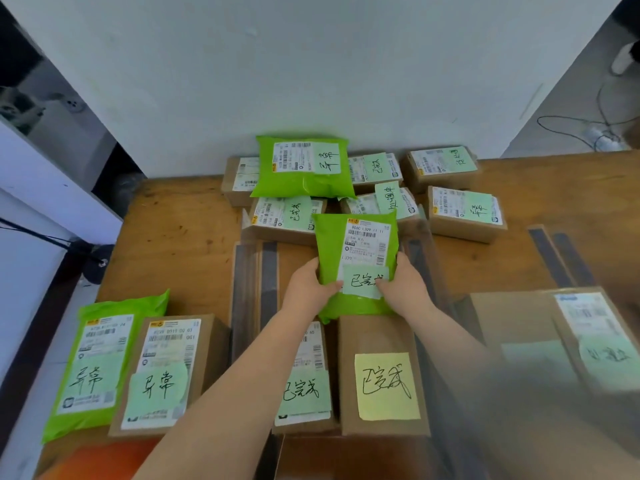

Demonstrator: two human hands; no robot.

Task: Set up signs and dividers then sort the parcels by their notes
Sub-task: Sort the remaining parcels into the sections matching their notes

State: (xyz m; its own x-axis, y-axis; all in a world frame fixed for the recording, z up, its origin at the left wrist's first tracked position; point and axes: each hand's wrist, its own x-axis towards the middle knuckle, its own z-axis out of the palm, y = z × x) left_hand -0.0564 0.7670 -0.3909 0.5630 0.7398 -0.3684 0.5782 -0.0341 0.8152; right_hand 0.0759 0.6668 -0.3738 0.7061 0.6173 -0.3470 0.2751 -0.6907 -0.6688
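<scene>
Green mailer (356, 258), bearing a pale green note (363, 281), is being held above the middle lane of the desk (180, 216), between two clear dividers (250, 282). The left hand (308, 284) is gripping its left edge and the right hand (403, 284) its right edge, thumbs lying over the note; both hands are clasping the mailer, neither is free. It is being kept label-up, probably so the note can be read against the sign below. That yellow sign (385, 386) is sitting on a brown box (381, 341) at the near end of the lane, and its writing appears to match the note, which suggests this lane is the mailer's destination. Just left of the sign a noted box (306, 375) is already lying in the same lane, partly hidden by the left forearm. In the left lane a second green mailer (93, 365) and a box (162, 368) are carrying a different note, alike on both. In the right lane another parcel (588, 341) is showing blurred through a divider. Unsorted parcels (464, 213) are waiting in a cluster along the far edge, against the wall (311, 64), one green mailer (303, 166) lying on top.
</scene>
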